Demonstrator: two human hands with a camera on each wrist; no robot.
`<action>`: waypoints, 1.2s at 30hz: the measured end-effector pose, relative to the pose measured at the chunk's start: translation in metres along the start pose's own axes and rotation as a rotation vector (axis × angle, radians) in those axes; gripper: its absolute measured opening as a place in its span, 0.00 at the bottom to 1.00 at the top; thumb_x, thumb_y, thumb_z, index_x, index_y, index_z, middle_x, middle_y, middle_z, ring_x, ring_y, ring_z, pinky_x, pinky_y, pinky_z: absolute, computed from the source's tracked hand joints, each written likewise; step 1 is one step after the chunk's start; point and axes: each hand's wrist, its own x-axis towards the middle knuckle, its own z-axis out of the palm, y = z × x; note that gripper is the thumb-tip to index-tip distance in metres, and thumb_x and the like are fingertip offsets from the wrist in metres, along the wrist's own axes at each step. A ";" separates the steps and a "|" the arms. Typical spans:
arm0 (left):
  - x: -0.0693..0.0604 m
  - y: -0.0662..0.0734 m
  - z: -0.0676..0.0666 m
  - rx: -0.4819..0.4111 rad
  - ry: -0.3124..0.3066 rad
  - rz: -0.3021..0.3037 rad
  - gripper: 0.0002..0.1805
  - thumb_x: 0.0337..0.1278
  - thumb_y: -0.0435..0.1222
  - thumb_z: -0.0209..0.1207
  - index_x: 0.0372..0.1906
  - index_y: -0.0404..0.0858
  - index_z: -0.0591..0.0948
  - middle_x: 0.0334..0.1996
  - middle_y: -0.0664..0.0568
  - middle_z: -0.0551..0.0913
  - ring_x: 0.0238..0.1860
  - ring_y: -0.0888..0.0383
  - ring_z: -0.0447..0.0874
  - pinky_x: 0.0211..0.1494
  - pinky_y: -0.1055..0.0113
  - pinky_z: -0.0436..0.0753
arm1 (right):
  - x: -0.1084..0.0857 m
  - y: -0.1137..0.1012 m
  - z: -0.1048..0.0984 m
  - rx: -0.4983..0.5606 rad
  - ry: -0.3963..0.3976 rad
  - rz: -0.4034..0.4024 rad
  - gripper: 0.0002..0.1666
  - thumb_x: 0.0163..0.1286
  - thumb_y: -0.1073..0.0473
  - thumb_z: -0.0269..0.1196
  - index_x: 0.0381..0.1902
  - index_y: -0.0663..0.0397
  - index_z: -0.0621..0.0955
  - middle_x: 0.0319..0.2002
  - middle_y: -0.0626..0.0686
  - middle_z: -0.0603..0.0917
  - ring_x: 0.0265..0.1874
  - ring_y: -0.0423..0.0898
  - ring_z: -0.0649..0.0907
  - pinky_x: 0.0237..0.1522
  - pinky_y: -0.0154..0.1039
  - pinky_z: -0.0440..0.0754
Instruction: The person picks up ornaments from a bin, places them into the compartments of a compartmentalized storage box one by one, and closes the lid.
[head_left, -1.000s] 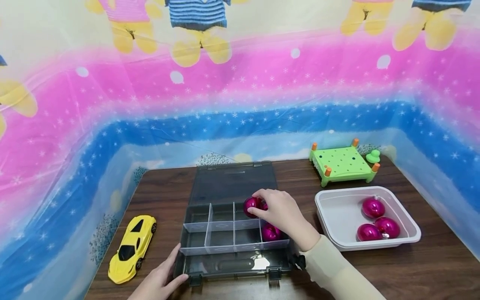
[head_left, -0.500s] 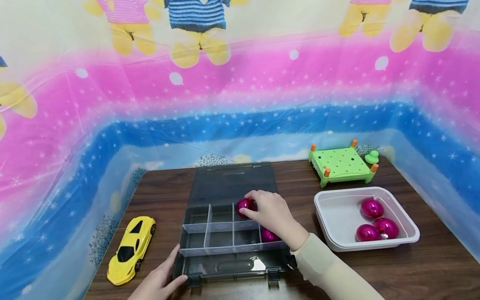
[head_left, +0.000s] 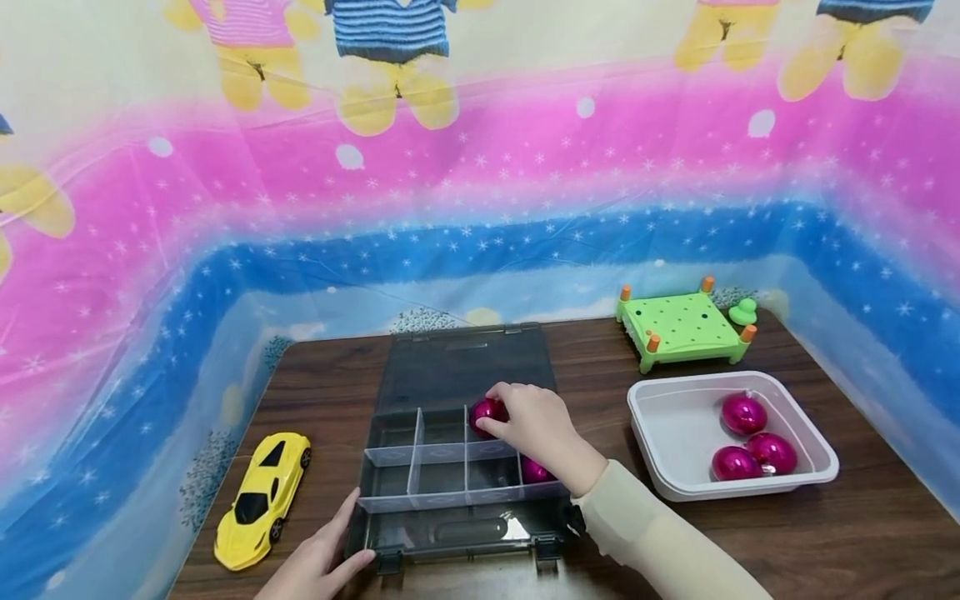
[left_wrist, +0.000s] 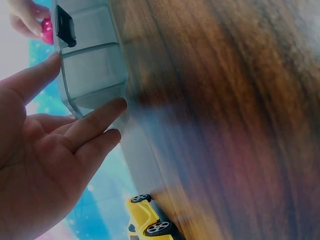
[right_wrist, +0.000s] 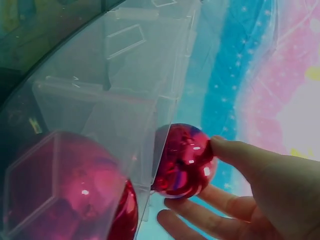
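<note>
My right hand (head_left: pixel 532 421) pinches a shiny magenta Christmas ball (head_left: pixel 487 417) between thumb and fingers. It holds the ball at the back row of a dark see-through compartment box (head_left: pixel 472 533), over the third compartment from the left. Another magenta ball (right_wrist: pixel 75 185) sits in the front row's rightmost compartment, partly covered by the right wrist in the head view. The back right compartment is hidden behind the hand. My left hand (head_left: pixel 318 554) rests against the box's front left corner, its fingers (left_wrist: pixel 95 122) nearly straight along the wall.
On the right, a white plastic tub (head_left: pixel 667 425) holds 3 magenta balls. Behind it stand a green toy bed (head_left: pixel 682 327) with orange posts and a small green toy (head_left: pixel 742 312). A yellow toy car (head_left: pixel 262 500) is on the left. The box's lid (head_left: pixel 465 367) lies back.
My right hand has moved a little left with the magenta ball, from near the back right compartment to the third one. The left hand stays at the box corner.
</note>
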 end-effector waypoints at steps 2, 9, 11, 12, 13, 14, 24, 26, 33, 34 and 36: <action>0.001 0.000 0.000 0.002 0.002 -0.002 0.48 0.64 0.49 0.59 0.74 0.27 0.48 0.69 0.26 0.55 0.58 0.34 0.72 0.52 0.42 0.75 | 0.002 0.000 0.000 -0.009 -0.019 0.013 0.24 0.60 0.39 0.69 0.48 0.47 0.84 0.34 0.47 0.86 0.24 0.38 0.79 0.24 0.33 0.77; 0.012 -0.021 0.003 0.024 -0.002 0.021 0.52 0.61 0.59 0.56 0.75 0.30 0.47 0.70 0.28 0.55 0.59 0.35 0.71 0.52 0.42 0.75 | 0.004 0.000 0.002 -0.023 -0.072 0.026 0.21 0.61 0.42 0.68 0.46 0.46 0.86 0.28 0.45 0.85 0.22 0.39 0.78 0.20 0.33 0.74; 0.017 -0.030 0.005 0.052 -0.006 0.022 0.53 0.60 0.61 0.54 0.76 0.31 0.47 0.70 0.29 0.55 0.59 0.36 0.71 0.52 0.43 0.76 | 0.004 -0.001 0.002 -0.022 -0.074 0.022 0.19 0.61 0.43 0.68 0.46 0.46 0.86 0.29 0.45 0.85 0.23 0.39 0.79 0.20 0.33 0.74; 0.019 -0.032 0.005 0.074 -0.020 0.021 0.54 0.60 0.62 0.53 0.76 0.31 0.46 0.70 0.29 0.54 0.59 0.36 0.71 0.51 0.45 0.76 | 0.003 -0.001 0.001 -0.021 -0.079 0.023 0.19 0.62 0.43 0.68 0.46 0.46 0.86 0.30 0.45 0.86 0.24 0.39 0.80 0.20 0.33 0.74; 0.019 -0.033 0.005 0.075 -0.018 0.021 0.54 0.60 0.63 0.53 0.76 0.31 0.46 0.70 0.29 0.55 0.59 0.36 0.71 0.51 0.45 0.77 | 0.003 -0.001 0.000 -0.019 -0.082 0.025 0.19 0.62 0.43 0.68 0.46 0.46 0.86 0.31 0.46 0.86 0.25 0.39 0.80 0.21 0.33 0.74; 0.016 -0.025 0.004 0.076 -0.012 0.008 0.52 0.62 0.59 0.55 0.75 0.30 0.47 0.70 0.28 0.55 0.58 0.36 0.72 0.51 0.45 0.77 | 0.002 -0.001 0.000 -0.014 -0.087 0.025 0.19 0.62 0.43 0.68 0.45 0.46 0.86 0.32 0.46 0.86 0.25 0.39 0.80 0.20 0.33 0.75; 0.008 -0.009 0.003 0.049 -0.015 -0.038 0.51 0.62 0.55 0.58 0.75 0.28 0.48 0.68 0.28 0.58 0.56 0.36 0.74 0.51 0.44 0.76 | -0.004 -0.001 -0.018 0.100 -0.109 0.013 0.18 0.64 0.44 0.66 0.46 0.48 0.86 0.30 0.43 0.85 0.23 0.36 0.79 0.27 0.36 0.78; 0.007 -0.007 0.003 0.027 -0.001 -0.041 0.50 0.61 0.53 0.59 0.74 0.28 0.49 0.68 0.27 0.59 0.55 0.36 0.75 0.50 0.43 0.77 | -0.006 0.000 -0.024 0.116 -0.095 0.004 0.18 0.65 0.46 0.66 0.46 0.49 0.86 0.32 0.45 0.86 0.26 0.38 0.80 0.30 0.37 0.79; 0.003 0.001 0.003 0.017 0.029 -0.059 0.49 0.62 0.49 0.61 0.74 0.28 0.50 0.67 0.28 0.61 0.55 0.36 0.75 0.50 0.42 0.76 | -0.014 0.003 -0.048 0.161 -0.001 0.013 0.14 0.65 0.50 0.67 0.46 0.47 0.85 0.40 0.48 0.87 0.35 0.42 0.85 0.37 0.40 0.81; 0.003 0.001 0.003 0.018 0.030 -0.061 0.49 0.62 0.49 0.61 0.74 0.28 0.50 0.67 0.28 0.60 0.55 0.36 0.75 0.50 0.42 0.76 | -0.016 0.003 -0.051 0.163 0.010 0.024 0.14 0.65 0.50 0.67 0.46 0.46 0.85 0.40 0.48 0.87 0.35 0.41 0.85 0.37 0.40 0.82; 0.003 0.002 0.003 0.017 0.030 -0.063 0.49 0.62 0.49 0.61 0.74 0.28 0.50 0.67 0.28 0.60 0.55 0.36 0.74 0.51 0.42 0.76 | -0.020 0.004 -0.056 0.157 0.035 0.050 0.14 0.65 0.50 0.67 0.46 0.45 0.85 0.40 0.46 0.86 0.35 0.41 0.84 0.37 0.40 0.82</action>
